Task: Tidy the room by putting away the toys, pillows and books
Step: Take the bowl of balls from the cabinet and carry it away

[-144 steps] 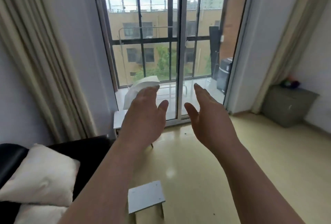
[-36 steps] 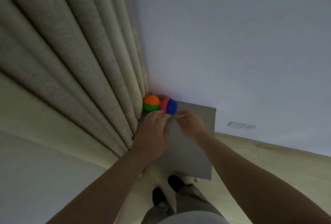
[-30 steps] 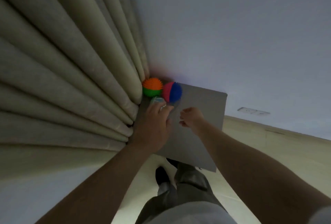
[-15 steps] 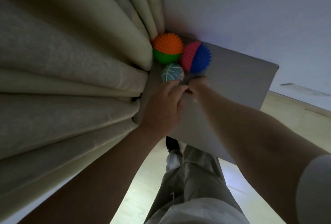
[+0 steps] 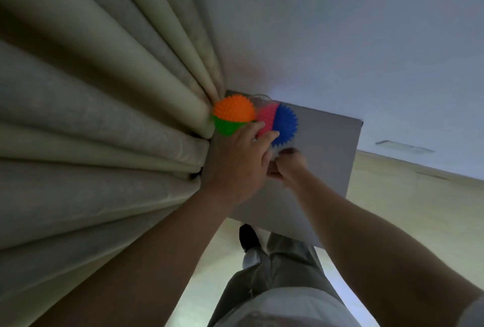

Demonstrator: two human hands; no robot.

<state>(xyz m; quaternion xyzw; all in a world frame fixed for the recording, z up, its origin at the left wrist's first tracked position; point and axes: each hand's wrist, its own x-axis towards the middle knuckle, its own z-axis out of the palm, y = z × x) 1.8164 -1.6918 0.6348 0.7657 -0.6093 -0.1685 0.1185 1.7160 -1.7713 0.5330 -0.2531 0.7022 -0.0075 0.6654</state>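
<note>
Against the curtain (image 5: 104, 117), the orange-and-green spiky ball (image 5: 233, 112) sits on the grey cabinet (image 5: 327, 156). Your left hand (image 5: 235, 164) lays fairly straight fingers on it and on the pink-and-blue spiky ball (image 5: 284, 121) touching it. Your right hand (image 5: 288, 165) curls just beside the left; whether it holds anything, I cannot tell.
</note>
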